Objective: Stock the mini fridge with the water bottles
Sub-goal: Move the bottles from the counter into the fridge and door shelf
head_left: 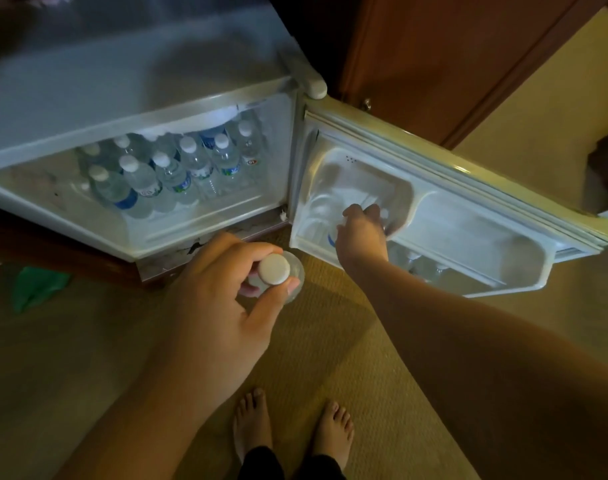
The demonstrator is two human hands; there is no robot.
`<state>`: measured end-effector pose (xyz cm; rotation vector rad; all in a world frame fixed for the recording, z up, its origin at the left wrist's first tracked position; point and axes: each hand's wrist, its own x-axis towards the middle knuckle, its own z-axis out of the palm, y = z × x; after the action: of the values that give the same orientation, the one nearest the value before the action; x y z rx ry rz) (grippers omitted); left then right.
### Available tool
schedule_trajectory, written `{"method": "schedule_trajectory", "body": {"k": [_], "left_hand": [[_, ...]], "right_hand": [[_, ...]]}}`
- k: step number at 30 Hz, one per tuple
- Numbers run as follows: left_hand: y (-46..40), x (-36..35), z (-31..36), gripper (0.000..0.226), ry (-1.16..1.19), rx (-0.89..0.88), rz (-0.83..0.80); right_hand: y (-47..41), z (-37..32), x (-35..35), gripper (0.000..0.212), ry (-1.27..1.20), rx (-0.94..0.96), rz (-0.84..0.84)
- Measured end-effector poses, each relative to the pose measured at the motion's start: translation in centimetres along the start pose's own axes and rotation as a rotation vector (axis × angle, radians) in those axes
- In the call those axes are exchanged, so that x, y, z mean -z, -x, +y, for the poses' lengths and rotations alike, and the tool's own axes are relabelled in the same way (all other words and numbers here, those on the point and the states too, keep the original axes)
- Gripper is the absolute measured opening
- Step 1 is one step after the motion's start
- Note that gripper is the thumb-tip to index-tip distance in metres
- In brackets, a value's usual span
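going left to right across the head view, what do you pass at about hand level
green cloth on the floor → left hand gripping a capped bottle → right hand on a bottle in the door shelf

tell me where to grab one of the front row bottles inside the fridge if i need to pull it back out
Take the clear plastic white-capped bottle at the front by its neck under the cap, from the open front. The bottles stand upright, packed close, so the bodies are walled in and only the tops are free.

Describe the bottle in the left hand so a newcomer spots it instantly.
Start at the open mini fridge, then drop below its front edge to the left hand. The bottle there is seen cap-on from above, outside the fridge, unlike those standing on the shelf.
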<state>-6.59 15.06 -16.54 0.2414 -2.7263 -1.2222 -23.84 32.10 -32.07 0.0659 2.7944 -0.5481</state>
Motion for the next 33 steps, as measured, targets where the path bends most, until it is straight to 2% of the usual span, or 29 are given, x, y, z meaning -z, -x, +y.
{"method": "schedule_trajectory", "body": {"k": [10,19,23,28,33], "left_hand": [[1.3,-2.1,-2.0,0.023,0.023,0.027,-0.027],[1.0,-3.7,-2.1,0.022,0.062,0.063,-0.051],[0.5,-3.7,-2.3,0.024,0.060,0.057,-0.060],[-0.3,-3.9,-2.4,0.024,0.061,0.033,-0.042],[-0.9,-4.4,-2.6,0.022,0.044,0.011,-0.033]], "right_hand": [[1.1,2.5,-4.3,0.031,-0.057,0.001,0.107],[-2.4,1.5,-4.7,0.035,-0.066,-0.019,0.141],[-3.1,1.1,-4.3,0.046,-0.125,-0.113,0.116],[-0.8,0.5,-5.6,0.079,-0.325,-0.208,0.106],[0.2,0.8,-7.5,0.083,-0.505,-0.384,0.120]]}}
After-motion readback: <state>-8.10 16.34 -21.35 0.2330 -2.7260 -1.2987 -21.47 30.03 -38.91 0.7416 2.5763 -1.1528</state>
